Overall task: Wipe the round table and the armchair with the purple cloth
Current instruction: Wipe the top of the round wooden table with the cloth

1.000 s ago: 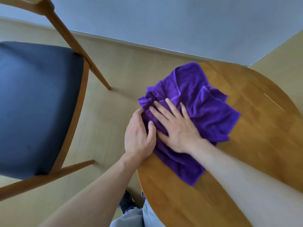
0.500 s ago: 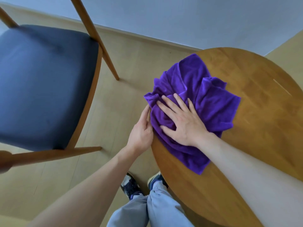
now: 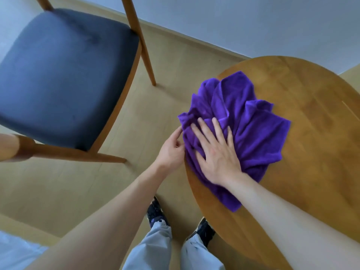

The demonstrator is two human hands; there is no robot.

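Right hand (image 3: 216, 152): I see it lying palm down on the purple cloth (image 3: 245, 121), fingers straight and a little spread, pressing the fabric flat; it grasps nothing.
Left hand (image 3: 171, 151): it sits just to the left of my right hand, at the rim of the desk (image 3: 311, 145). Its fingers curl loosely against the cloth's overhanging left edge, and I cannot tell whether they pinch the fabric or only touch it.
Purple cloth: crumpled and bunched under my right hand, spreading ahead of the fingers and off to the right of the wrist. Its left part hangs slightly past the desk rim, beside my left hand; a lower corner trails back along my right forearm.
Desk: round, warm brown wood, carrying the cloth. Bare wood shows to the right of my right hand and beyond the cloth.
Armchair (image 3: 64, 75): well to the left of my left hand, apart from the desk, with a dark blue padded seat in a wooden frame. One wooden leg slants down to the floor (image 3: 167, 69) ahead of the left hand.
Legs and shoes (image 3: 155, 213): below both forearms, light grey trousers and dark shoes stand on the pale wooden floor, close to the desk rim.
Wall (image 3: 253, 20): pale grey, far ahead of both hands.
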